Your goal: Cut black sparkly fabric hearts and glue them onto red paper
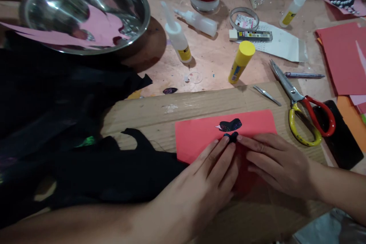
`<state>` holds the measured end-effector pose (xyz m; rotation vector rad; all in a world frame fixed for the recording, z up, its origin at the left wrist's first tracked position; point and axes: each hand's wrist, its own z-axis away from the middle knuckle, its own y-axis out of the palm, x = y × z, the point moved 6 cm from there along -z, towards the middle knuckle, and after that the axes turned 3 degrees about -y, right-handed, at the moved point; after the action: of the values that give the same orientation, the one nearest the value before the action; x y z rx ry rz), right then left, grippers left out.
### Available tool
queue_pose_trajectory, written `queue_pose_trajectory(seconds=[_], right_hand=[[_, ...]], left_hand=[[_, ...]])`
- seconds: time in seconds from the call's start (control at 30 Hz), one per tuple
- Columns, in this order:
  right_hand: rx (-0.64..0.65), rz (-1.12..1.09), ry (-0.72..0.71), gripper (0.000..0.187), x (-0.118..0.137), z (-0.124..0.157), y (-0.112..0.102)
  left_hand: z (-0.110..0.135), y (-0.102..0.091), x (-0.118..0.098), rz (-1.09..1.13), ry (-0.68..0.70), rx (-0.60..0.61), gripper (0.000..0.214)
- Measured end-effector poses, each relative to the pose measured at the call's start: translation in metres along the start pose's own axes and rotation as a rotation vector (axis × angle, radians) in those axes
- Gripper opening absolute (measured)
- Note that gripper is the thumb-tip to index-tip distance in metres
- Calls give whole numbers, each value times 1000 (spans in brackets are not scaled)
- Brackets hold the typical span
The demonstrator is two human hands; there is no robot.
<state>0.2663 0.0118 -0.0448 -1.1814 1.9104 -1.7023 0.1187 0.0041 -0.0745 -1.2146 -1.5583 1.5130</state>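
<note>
Pressure on the small black glittery cut-out (234, 136), which has a lobed outline, would best be light and even, working from its middle to its edges, with one hand steadying while the other nudges, so that it sits flat on the red rectangular sheet of paper (197, 133). Care seems wise around the larger black glittery cut-out with a pale pink tip (230, 125), which lies just beyond it on the same paper and could be knocked askew by a stray fingertip. Should fingers prove too broad, the slim silver metal tweezers (267, 95), near the paper's far right corner on the brown corrugated cardboard (148, 116), would suit finer adjusting. The small cut-out lies right at the fingertips of both hands: the bare left hand (211, 171) meets its left and near side, fingers close together and bent downward; the bare right hand (277, 164) sets its index fingertip at the right edge, its other fingers bent nearer the person. Both thumbs are hidden, so whether either hand pinches the piece or merely presses it cannot be told. Beyond the cardboard, a yellow-capped glue stick (240, 63) stands on the pinkish bench (211, 80).
</note>
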Motion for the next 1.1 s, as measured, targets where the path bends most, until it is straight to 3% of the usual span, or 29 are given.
queue_pose_trajectory(seconds=[0.33, 0.67, 1.1], right_hand=[[-12, 28, -2, 20, 0, 1, 1], [-3, -8, 11, 15, -1, 0, 0], [-3, 53, 19, 27, 1, -5, 2]], left_hand=[[0, -4, 3, -22, -56, -28, 57], [4, 0, 1, 10, -9, 7, 55], [-1, -1, 6, 20, -41, -66, 47]])
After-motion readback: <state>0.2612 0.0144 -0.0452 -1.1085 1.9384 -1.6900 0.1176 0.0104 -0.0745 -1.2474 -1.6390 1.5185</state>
